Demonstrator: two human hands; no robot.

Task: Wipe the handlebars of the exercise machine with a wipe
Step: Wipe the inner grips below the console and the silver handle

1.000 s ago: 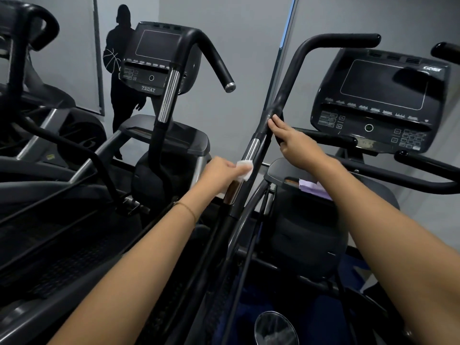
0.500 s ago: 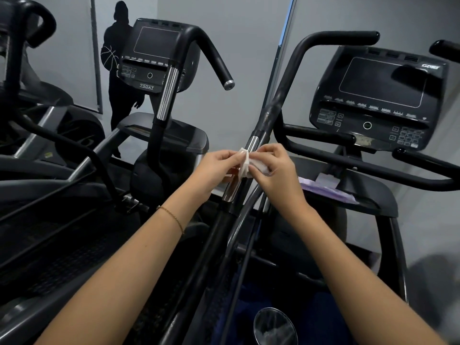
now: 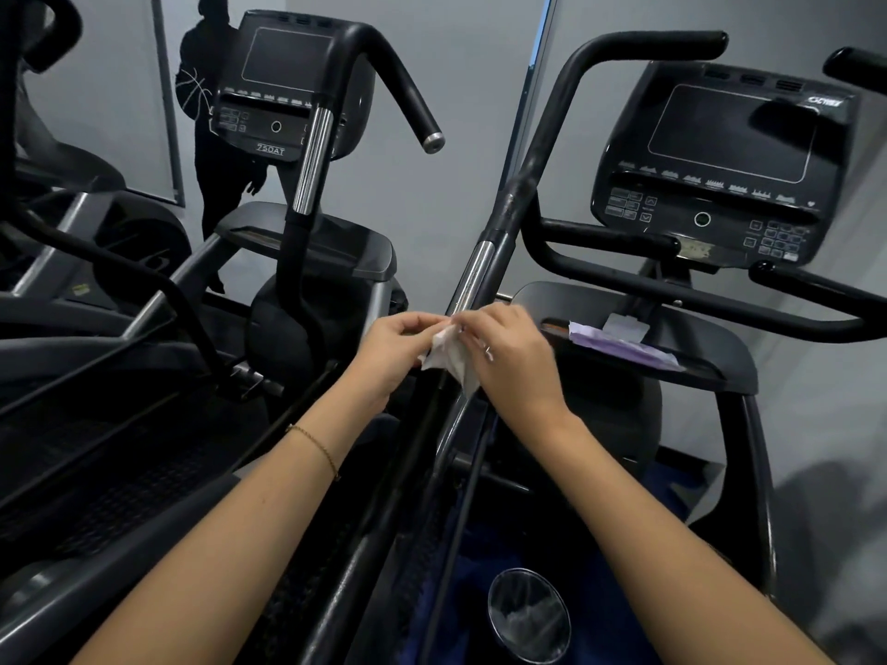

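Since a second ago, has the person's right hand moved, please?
Yes: right hand came down the black handlebar, from above its chrome sleeve to the white wipe below.

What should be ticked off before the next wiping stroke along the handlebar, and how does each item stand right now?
1. Grip on the wipe: ok, left hand and right hand both pinch it.
2. Wipe spread flat: not ok, it hangs bunched between the hands.
3. Wipe touching the handlebar: cannot tell, it hangs in front of the bar.
4. Upper handlebar unobstructed: ok, no hand on it.
5. Wipe moist enough: cannot tell.
6. Purple packet at hand on the tray: ok.
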